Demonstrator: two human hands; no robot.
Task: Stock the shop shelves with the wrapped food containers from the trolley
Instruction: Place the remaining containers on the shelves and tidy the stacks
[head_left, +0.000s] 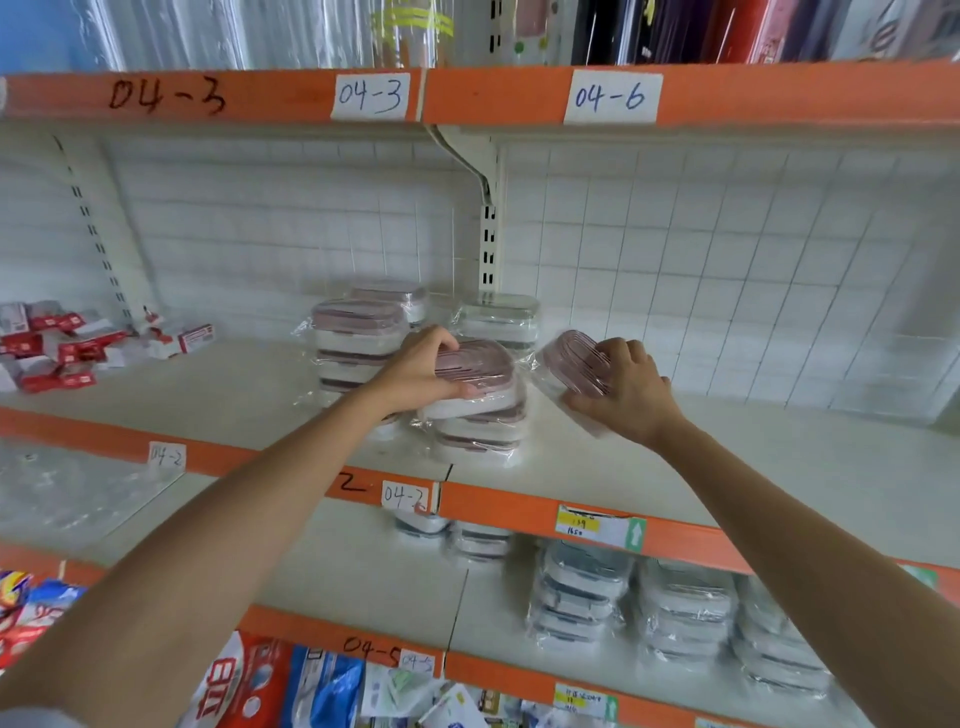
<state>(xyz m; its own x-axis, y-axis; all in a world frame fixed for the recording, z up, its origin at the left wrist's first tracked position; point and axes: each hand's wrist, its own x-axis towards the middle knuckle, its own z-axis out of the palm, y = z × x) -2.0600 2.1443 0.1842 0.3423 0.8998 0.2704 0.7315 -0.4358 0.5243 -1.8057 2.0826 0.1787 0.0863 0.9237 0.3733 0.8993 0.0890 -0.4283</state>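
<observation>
My left hand (422, 370) grips a wrapped container with a pink lid (480, 371), holding it on top of a stack of like containers (480, 434) on the cream shelf (675, 483). My right hand (626, 392) holds a second pink-lidded wrapped container (574, 361), tilted on its edge just right of that stack. Behind stand a taller stack (358, 338) and a clear-wrapped pale container (498, 317). The trolley is out of view.
Red and white small boxes (62, 345) lie at the shelf's left. The shelf below carries stacks of wrapped grey-lidded containers (680, 613). Orange shelf edges carry handwritten labels (370, 96). A white grid panel (727, 270) backs the shelf. Packets (311, 686) fill the bottom level.
</observation>
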